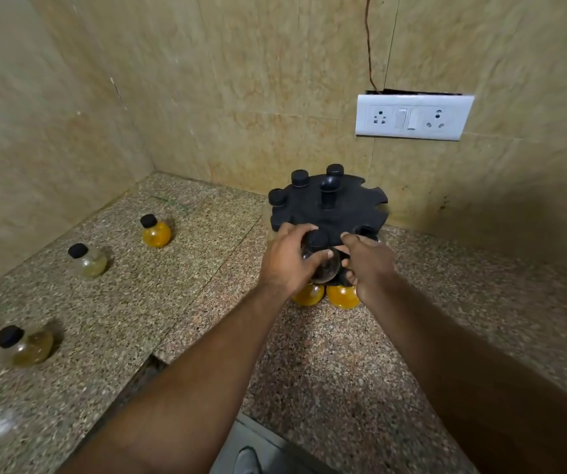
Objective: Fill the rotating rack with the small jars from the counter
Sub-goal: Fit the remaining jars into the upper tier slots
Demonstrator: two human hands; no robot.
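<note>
The black rotating rack (pixel 336 213) stands near the back wall, with three black-capped jars hung in its far-left slots. My left hand (pixel 287 263) grips a small clear jar with a black cap (pixel 321 258) at the rack's near edge. My right hand (pixel 369 268) touches the rack's near rim beside that jar, fingers curled against it. Two orange jars (pixel 341 297) show below the hands, on the rack's lower level. Three jars stand on the counter at left: an orange one (pixel 155 232), a pale one (pixel 87 261) and a yellowish one (pixel 25 345).
The speckled granite counter (pixel 206 302) sits in a tiled corner. A white socket-and-switch plate (pixel 413 117) is on the back wall, right of the rack. The counter's front edge drops away at bottom centre, where a shoe (pixel 247 460) shows on the floor.
</note>
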